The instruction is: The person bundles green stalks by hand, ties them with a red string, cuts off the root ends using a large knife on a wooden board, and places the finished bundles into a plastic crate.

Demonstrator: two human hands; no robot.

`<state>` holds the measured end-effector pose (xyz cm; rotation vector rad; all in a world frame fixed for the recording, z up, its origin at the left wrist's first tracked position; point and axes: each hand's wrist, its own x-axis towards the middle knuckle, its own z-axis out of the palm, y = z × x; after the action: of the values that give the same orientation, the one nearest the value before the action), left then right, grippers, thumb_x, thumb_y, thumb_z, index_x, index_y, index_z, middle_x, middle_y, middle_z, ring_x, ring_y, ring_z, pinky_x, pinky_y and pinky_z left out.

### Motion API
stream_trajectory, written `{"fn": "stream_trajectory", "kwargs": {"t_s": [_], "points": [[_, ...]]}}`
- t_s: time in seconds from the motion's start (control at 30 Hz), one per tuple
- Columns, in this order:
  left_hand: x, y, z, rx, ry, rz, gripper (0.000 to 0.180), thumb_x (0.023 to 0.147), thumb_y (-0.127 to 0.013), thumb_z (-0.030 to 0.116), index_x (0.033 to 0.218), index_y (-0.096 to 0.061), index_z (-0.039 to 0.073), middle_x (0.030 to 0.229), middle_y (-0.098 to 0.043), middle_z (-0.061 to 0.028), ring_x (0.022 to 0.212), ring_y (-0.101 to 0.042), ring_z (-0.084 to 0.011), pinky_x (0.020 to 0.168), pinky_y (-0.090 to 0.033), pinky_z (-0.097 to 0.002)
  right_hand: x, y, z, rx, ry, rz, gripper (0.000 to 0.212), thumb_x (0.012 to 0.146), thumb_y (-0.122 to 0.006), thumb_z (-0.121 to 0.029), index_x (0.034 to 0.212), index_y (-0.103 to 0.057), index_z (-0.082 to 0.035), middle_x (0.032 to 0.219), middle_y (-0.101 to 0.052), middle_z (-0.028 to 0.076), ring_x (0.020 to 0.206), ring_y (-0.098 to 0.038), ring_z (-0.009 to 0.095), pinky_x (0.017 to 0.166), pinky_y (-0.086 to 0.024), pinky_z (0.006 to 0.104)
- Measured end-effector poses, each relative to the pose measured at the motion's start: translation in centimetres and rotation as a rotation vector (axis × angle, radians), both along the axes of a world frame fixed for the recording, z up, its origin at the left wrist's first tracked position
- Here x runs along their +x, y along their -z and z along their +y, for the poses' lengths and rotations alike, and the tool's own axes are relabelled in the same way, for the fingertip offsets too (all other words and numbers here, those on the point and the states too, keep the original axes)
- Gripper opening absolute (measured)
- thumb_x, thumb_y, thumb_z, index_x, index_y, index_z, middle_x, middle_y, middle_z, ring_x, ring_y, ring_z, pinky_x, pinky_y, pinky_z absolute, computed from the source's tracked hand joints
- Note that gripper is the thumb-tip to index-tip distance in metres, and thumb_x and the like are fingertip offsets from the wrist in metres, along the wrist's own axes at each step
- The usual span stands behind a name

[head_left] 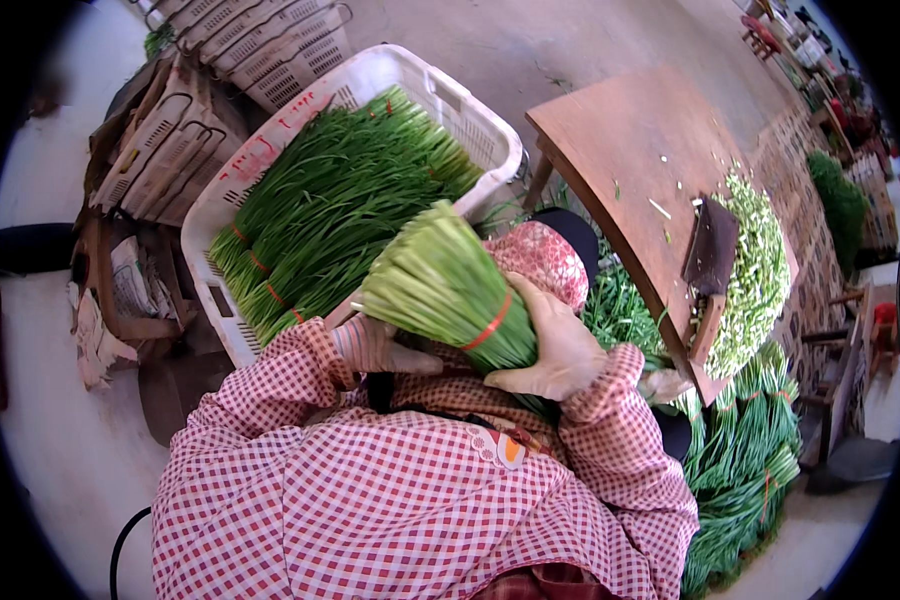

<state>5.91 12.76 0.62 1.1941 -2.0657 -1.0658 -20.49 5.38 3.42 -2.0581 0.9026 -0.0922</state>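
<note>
A bundle of green garlic chives (450, 290), bound with a red band, is held tilted in front of my chest. Its pale cut ends point up and left. My right hand (555, 345), in a pale glove, wraps round the leafy side just past the band. My left hand (380, 345), also gloved, is below the cut ends with its thumb extended and its fingers curled. A tan edge shows beside those fingers, but the bundle hides most of what they grip. Beyond the bundle, a white plastic crate (490, 185) holds many banded bundles laid in rows.
To the right, a wooden table (620, 130) carries a dark cleaver (712, 245) and chopped pale stem pieces (755, 275). More banded bundles (745, 470) are piled below it. Stacked crates (270, 50) stand far left. Pink floral cloth (540, 258) lies behind my right hand.
</note>
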Motion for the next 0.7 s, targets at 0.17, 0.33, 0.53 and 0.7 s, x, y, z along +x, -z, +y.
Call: {"fn": "stream_trajectory", "kwargs": {"t_s": [0.17, 0.33, 0.53, 0.7], "points": [[-5.5, -3.6, -2.5, 0.045, -0.084, 0.167, 0.064, 0.067, -0.087, 0.03, 0.118, -0.058, 0.002, 0.092, -0.063, -0.0072, 0.078, -0.063, -0.0152, 0.071, -0.055, -0.0297, -4.7, -0.9, -0.8, -0.055, 0.168, -0.527, 0.1, 0.057, -0.082, -0.011, 0.142, -0.031, 0.005, 0.13, -0.054, 0.018, 0.12, -0.053, 0.03, 0.108, -0.04, 0.0401], [-11.5, -3.1, -6.9, -0.344, -0.175, 0.527, 0.128, 0.053, -0.093, 0.039, 0.149, -0.016, 0.003, 0.135, -0.044, -0.0187, 0.126, -0.042, -0.0306, 0.109, -0.035, -0.0428, -5.6, -5.9, -2.2, 0.0, 0.471, -0.738, 0.095, 0.059, -0.079, 0.005, 0.14, -0.03, -0.002, 0.129, -0.054, 0.013, 0.117, -0.056, 0.026, 0.103, -0.046, 0.0393], [-13.7, -4.6, -8.5, 0.262, -0.104, 1.545, 0.088, 0.071, -0.083, 0.012, 0.142, -0.033, 0.004, 0.14, -0.046, -0.0112, 0.13, -0.044, -0.0235, 0.113, -0.036, -0.0403, 0.1, -9.1, -2.9, -0.985, 0.164, -0.157, 0.1, 0.053, -0.085, -0.019, 0.143, -0.041, -0.006, 0.125, -0.049, 0.02, 0.113, -0.051, 0.037, 0.098, -0.043, 0.0464], [-7.7, -4.4, -7.7, 0.28, -0.272, 1.628, 0.063, 0.075, -0.081, 0.017, 0.13, -0.053, 0.006, 0.119, -0.062, -0.0076, 0.116, -0.056, -0.0207, 0.104, -0.044, -0.0389, 2.6, -10.5, -3.4, -1.119, 0.021, 0.109, 0.116, 0.056, -0.08, -0.063, 0.146, -0.035, -0.006, 0.142, -0.039, 0.023, 0.128, -0.041, 0.04, 0.105, -0.035, 0.0519]]}}
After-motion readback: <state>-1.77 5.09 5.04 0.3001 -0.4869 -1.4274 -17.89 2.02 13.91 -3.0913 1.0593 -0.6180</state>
